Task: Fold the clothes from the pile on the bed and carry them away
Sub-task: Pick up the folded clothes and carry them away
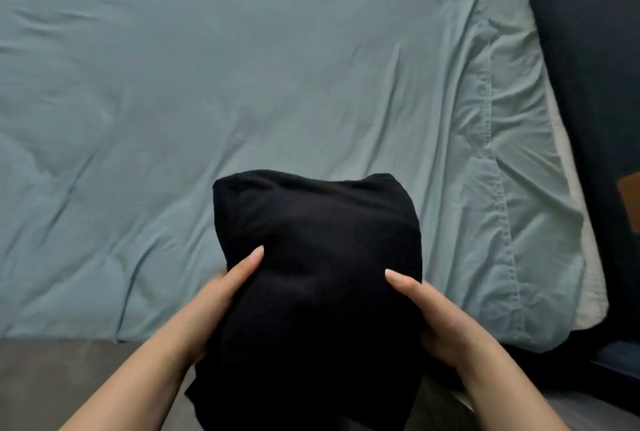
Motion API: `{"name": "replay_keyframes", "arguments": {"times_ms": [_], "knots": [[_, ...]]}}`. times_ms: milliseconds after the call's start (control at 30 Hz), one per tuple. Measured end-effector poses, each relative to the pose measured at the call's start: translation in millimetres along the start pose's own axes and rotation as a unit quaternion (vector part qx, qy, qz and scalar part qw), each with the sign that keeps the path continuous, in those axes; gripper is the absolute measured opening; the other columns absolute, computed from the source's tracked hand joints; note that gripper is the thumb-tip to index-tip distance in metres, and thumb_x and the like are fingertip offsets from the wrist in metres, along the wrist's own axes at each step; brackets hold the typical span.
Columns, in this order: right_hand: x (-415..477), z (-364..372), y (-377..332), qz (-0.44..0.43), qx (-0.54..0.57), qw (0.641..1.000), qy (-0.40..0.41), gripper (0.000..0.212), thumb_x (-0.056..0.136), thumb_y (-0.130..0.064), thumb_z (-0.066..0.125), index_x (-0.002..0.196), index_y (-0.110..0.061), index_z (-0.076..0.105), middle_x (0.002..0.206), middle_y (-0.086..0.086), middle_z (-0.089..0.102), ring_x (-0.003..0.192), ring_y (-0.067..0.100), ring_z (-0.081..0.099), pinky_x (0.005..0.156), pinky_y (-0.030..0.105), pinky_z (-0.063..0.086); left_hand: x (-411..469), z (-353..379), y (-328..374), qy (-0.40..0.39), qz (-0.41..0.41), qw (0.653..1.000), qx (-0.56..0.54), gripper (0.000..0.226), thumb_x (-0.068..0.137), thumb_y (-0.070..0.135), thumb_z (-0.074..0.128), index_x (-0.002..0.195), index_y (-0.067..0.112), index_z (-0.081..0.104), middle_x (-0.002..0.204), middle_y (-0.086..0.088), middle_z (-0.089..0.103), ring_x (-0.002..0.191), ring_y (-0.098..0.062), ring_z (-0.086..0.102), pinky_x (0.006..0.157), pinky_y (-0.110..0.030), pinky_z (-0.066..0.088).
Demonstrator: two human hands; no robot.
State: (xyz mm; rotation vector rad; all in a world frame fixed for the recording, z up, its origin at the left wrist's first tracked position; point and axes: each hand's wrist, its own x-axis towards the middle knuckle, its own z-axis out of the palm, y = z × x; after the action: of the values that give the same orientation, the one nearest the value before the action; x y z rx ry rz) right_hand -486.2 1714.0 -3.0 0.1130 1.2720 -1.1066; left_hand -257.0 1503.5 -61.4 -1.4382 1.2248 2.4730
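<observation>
Black bundle (318,257) over near edge of bed (207,84); left hand (221,302), right hand (436,319) grip its sides, thumbs on top, probably to hold folds together for carrying.

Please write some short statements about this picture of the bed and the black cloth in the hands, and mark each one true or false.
1. The left hand and the right hand both hold the black garment. True.
2. The sheet on the bed is wrinkled. True.
3. The sheet is bright red. False: it is pale blue-grey.
4. The garment lies spread out flat on the sheet. False: it is a folded bundle held between the two hands.
5. Only one thumb shows on the garment. False: a thumb of each hand lies on its top.
</observation>
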Motion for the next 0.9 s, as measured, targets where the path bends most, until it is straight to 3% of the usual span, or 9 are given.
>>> {"name": "replay_keyframes", "arguments": {"times_ms": [100, 200, 400, 467, 533, 633, 700, 800, 900], "knots": [[63.1, -14.4, 31.5, -0.009, -0.019, 0.994, 0.105, 0.064, 0.066, -0.053, 0.080, 0.122, -0.025, 0.064, 0.119, 0.002, 0.070, 0.106, 0.021, 0.068, 0.085, 0.032, 0.057, 39.5, 6.9, -29.7, 0.065, 0.006, 0.994, 0.086, 0.071, 0.060, 0.081, 0.068, 0.116, 0.038, 0.062, 0.112, 0.021, 0.069, 0.103, 0.001, 0.066, 0.089, -0.018, 0.048], [94.9, -22.0, 57.9, -0.056, -0.038, 0.977, 0.201, 0.079, 0.054, -0.069, 0.079, 0.121, -0.030, 0.062, 0.111, -0.007, 0.072, 0.100, 0.015, 0.070, 0.091, 0.037, 0.055, 60.4, 10.3, -43.7, 0.135, 0.058, 0.981, 0.123, 0.080, 0.055, 0.082, 0.065, 0.122, 0.043, 0.047, 0.102, 0.033, 0.059, 0.092, 0.017, 0.059, 0.069, -0.001, 0.045], [69.6, -20.3, 85.1, -0.117, -0.105, 0.963, 0.219, 0.083, 0.076, -0.081, 0.047, 0.146, -0.040, 0.032, 0.151, -0.016, 0.038, 0.137, 0.001, 0.035, 0.116, 0.034, 0.028, 28.2, 12.6, -53.4, 0.152, 0.084, 0.963, 0.205, 0.092, 0.062, 0.085, 0.059, 0.140, 0.050, 0.024, 0.115, 0.052, 0.045, 0.102, 0.031, 0.045, 0.080, 0.000, 0.036], [62.7, -9.4, 90.6, -0.144, -0.177, 0.943, 0.243, 0.080, 0.081, -0.078, 0.039, 0.150, -0.043, 0.018, 0.155, -0.023, 0.024, 0.139, -0.007, 0.024, 0.115, 0.023, 0.021, 20.4, 21.9, -58.4, 0.168, 0.107, 0.944, 0.264, 0.092, 0.071, 0.075, 0.059, 0.146, 0.050, 0.012, 0.126, 0.036, 0.050, 0.107, 0.020, 0.052, 0.088, -0.008, 0.040], [59.8, -1.7, 92.8, -0.186, -0.232, 0.914, 0.276, 0.072, 0.086, -0.072, 0.038, 0.149, -0.044, 0.017, 0.152, -0.027, 0.025, 0.133, -0.017, 0.025, 0.108, 0.016, 0.022, 20.9, 25.3, -57.8, 0.218, 0.128, 0.915, 0.315, 0.078, 0.084, 0.065, 0.053, 0.148, 0.047, 0.011, 0.131, 0.013, 0.057, 0.115, -0.014, 0.060, 0.093, -0.032, 0.047], [56.4, -4.9, 92.1, -0.170, -0.312, 0.884, 0.304, 0.062, 0.095, -0.053, 0.042, 0.151, -0.038, 0.020, 0.149, -0.012, 0.039, 0.135, 0.003, 0.038, 0.109, 0.025, 0.030, 23.2, 21.5, -49.0, 0.233, 0.061, 0.880, 0.408, 0.069, 0.095, 0.056, 0.041, 0.153, 0.039, 0.006, 0.138, -0.006, 0.054, 0.118, -0.033, 0.056, 0.090, -0.043, 0.045], [52.6, -6.5, 89.7, -0.165, -0.427, 0.814, 0.357, 0.061, 0.097, -0.044, 0.044, 0.152, -0.033, 0.020, 0.141, 0.001, 0.044, 0.131, 0.020, 0.042, 0.111, 0.038, 0.032, 20.5, 25.6, -44.4, 0.286, 0.030, 0.821, 0.493, 0.078, 0.095, 0.054, 0.043, 0.155, 0.031, 0.000, 0.146, -0.012, 0.041, 0.126, -0.034, 0.047, 0.098, -0.047, 0.039], [59.1, 15.4, 69.3, -0.306, -0.506, 0.689, 0.420, 0.057, 0.098, -0.043, 0.040, 0.151, -0.030, 0.023, 0.148, 0.001, 0.039, 0.137, 0.019, 0.035, 0.114, 0.043, 0.021, 20.9, 58.7, -30.3, 0.364, 0.242, 0.725, 0.532, 0.076, 0.095, 0.052, 0.041, 0.156, 0.025, 0.003, 0.159, -0.011, 0.017, 0.146, -0.030, 0.021, 0.116, -0.050, 0.014], [89.2, 29.5, 55.2, -0.353, -0.635, 0.620, 0.295, 0.057, 0.100, -0.046, 0.033, 0.153, -0.031, 0.017, 0.160, -0.006, 0.017, 0.148, 0.012, 0.013, 0.120, 0.036, 0.004, 48.9, 74.3, -28.1, 0.231, 0.348, 0.619, 0.665, 0.064, 0.099, 0.054, 0.024, 0.155, 0.035, -0.001, 0.164, -0.009, 0.000, 0.151, -0.025, 0.000, 0.120, -0.045, -0.001]]}}
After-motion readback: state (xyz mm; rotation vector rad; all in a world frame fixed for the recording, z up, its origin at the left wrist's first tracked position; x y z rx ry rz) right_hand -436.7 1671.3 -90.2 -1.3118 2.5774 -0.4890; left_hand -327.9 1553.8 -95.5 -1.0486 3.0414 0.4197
